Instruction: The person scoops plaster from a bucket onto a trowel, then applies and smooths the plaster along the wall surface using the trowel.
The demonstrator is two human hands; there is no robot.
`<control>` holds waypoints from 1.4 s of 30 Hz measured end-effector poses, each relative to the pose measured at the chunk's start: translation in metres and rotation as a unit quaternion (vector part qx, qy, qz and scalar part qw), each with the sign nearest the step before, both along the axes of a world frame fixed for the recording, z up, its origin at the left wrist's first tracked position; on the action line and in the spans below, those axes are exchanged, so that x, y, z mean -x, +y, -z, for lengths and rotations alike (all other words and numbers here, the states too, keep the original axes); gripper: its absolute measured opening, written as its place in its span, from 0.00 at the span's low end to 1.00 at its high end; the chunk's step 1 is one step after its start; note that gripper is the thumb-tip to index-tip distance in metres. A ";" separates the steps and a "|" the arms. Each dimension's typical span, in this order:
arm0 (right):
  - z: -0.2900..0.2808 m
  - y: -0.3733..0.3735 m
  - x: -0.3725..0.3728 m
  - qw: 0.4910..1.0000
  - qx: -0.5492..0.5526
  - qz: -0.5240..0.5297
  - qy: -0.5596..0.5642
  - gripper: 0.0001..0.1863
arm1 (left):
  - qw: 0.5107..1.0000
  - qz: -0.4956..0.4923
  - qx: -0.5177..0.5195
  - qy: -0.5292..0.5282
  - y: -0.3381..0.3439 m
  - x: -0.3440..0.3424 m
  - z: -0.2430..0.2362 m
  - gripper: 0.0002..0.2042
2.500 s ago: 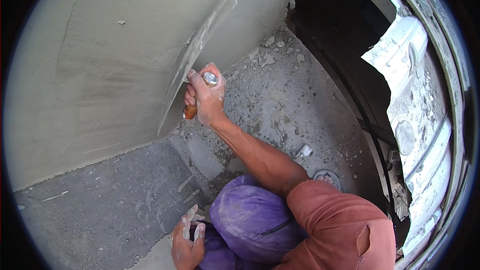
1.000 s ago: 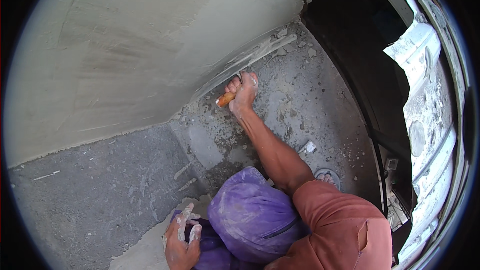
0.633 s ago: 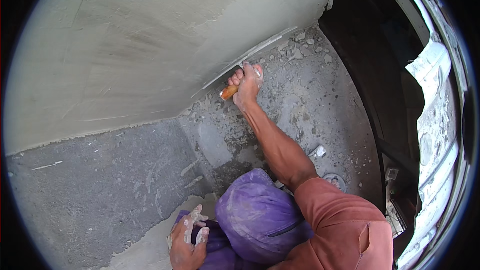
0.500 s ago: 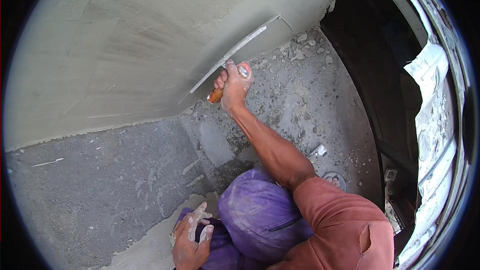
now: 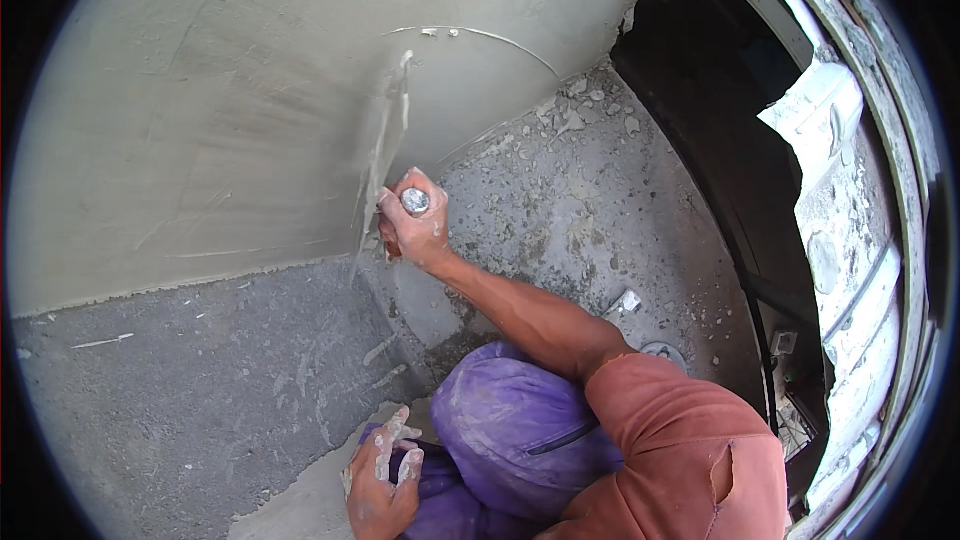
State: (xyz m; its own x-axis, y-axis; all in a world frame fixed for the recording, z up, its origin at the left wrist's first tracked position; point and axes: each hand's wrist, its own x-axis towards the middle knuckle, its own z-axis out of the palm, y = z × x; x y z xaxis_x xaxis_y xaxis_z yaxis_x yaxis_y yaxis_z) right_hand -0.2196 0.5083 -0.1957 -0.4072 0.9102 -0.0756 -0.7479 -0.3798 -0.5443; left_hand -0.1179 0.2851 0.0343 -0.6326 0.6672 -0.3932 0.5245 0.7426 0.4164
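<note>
My right hand is wrapped round the handle of a plastering trowel. Its long blade is seen nearly edge-on against the grey plastered wall, near the wall's foot. A pale metal end of the handle shows above my fist. Low in the picture, my left hand rests by my purple trousers. Its fingers are apart, bent a little and caked with plaster, and nothing is in them. A curved ridge with small plaster lumps marks the wall above the trowel.
Rough concrete floor meets the wall, with plaster crumbs scattered along the right part. A small whitish object lies beyond my right arm. On the right are a dark opening and a torn, plaster-stained white sheet.
My right hand has moved left and down with the trowel, whose blade has turned more upright. A curved ridge now shows on the wall where it was. The left hand has barely moved.
</note>
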 end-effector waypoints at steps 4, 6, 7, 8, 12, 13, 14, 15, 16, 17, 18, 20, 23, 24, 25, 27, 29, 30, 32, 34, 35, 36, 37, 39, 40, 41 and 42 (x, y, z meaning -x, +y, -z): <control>0.039 0.035 -0.058 0.962 0.229 0.076 0.128 0.12 | 1.000 0.012 0.016 0.007 0.007 -0.005 0.001 0.21; 0.062 0.061 -0.070 0.947 0.279 0.110 0.116 0.10 | 1.000 0.001 0.021 0.001 0.012 -0.008 0.001 0.20; 0.073 0.074 -0.074 0.943 0.287 0.121 0.116 0.11 | 1.000 0.004 0.023 0.000 0.012 -0.007 0.002 0.20; 0.082 0.084 -0.076 0.940 0.294 0.131 0.115 0.12 | 1.000 0.015 0.017 0.005 0.010 -0.007 0.003 0.21; 0.065 0.104 -0.061 0.930 0.320 0.124 0.133 0.14 | 1.000 0.018 0.016 0.011 0.007 -0.007 0.003 0.21; 0.057 0.103 -0.057 0.930 0.321 0.122 0.135 0.14 | 1.000 0.017 0.015 0.013 0.008 -0.007 0.002 0.21; 0.048 0.101 -0.054 0.946 0.280 0.123 0.109 0.14 | 0.999 0.022 0.020 0.021 0.009 -0.008 0.002 0.21; 0.037 0.099 -0.051 0.960 0.238 0.124 0.083 0.14 | 0.999 0.026 0.023 0.029 0.010 -0.009 0.001 0.21; 0.024 0.096 -0.047 0.968 0.209 0.128 0.060 0.15 | 0.999 0.026 0.022 0.029 0.009 -0.009 0.001 0.21; 0.010 0.091 -0.042 0.968 0.208 0.128 0.060 0.15 | 0.999 0.021 0.023 0.031 0.008 -0.009 0.001 0.21; -0.007 0.084 -0.037 0.978 0.175 0.111 0.038 0.15 | 0.999 0.016 0.024 0.034 0.008 -0.009 0.002 0.21; -0.032 0.074 -0.031 0.990 0.111 0.090 -0.010 0.16 | 0.999 0.020 0.029 0.030 0.014 -0.012 0.004 0.21; -0.052 0.061 -0.032 0.997 0.050 0.047 -0.027 0.15 | 0.997 0.034 0.050 0.038 0.023 -0.015 0.004 0.21; -0.054 0.059 -0.033 1.000 0.012 0.009 -0.019 0.15 | 0.996 0.045 0.060 0.048 0.026 -0.014 0.004 0.21; -0.051 0.057 -0.036 1.000 0.014 0.012 -0.019 0.15 | 0.996 0.048 0.061 0.048 0.026 -0.012 0.005 0.21; -0.032 0.056 -0.049 0.991 0.034 -0.008 0.130 0.16 | 0.997 0.054 0.044 0.044 0.022 -0.008 0.009 0.21; -0.008 0.064 -0.071 0.975 0.133 -0.002 0.177 0.13 | 0.997 0.057 0.038 0.044 0.018 -0.006 0.011 0.21; 0.004 0.071 -0.087 0.965 0.183 -0.002 0.188 0.12 | 0.997 0.058 0.034 0.043 0.017 -0.005 0.012 0.21; 0.037 0.090 -0.106 0.939 0.266 0.083 0.200 0.11 | 0.997 0.052 0.049 0.016 0.021 -0.001 0.009 0.21; 0.061 0.110 -0.119 0.936 0.286 0.108 0.174 0.12 | 0.997 0.046 0.064 -0.008 0.023 -0.002 0.009 0.22; 0.070 0.120 -0.121 0.931 0.305 0.133 0.150 0.13 | 0.997 0.041 0.065 0.012 0.023 -0.005 0.011 0.21; 0.072 0.128 -0.120 0.930 0.307 0.135 0.150 0.13 | 0.997 0.037 0.066 0.033 0.023 -0.006 0.011 0.21; 0.073 0.135 -0.120 0.934 0.301 0.144 0.130 0.13 | 0.996 0.038 0.068 0.033 0.023 -0.005 0.012 0.21; 0.071 0.150 -0.118 0.936 0.296 0.154 0.110 0.13 | 0.996 0.035 0.076 0.025 0.023 -0.003 0.014 0.21; 0.068 0.156 -0.115 0.936 0.299 0.168 0.082 0.14 | 0.996 0.036 0.076 0.025 0.025 -0.003 0.013 0.21; 0.065 0.162 -0.112 0.935 0.301 0.182 0.054 0.14 | 0.995 0.037 0.084 0.026 0.027 -0.004 0.011 0.21; 0.063 0.168 -0.110 0.930 0.314 0.187 0.036 0.15 | 0.995 0.037 0.089 0.027 0.029 -0.004 0.011 0.21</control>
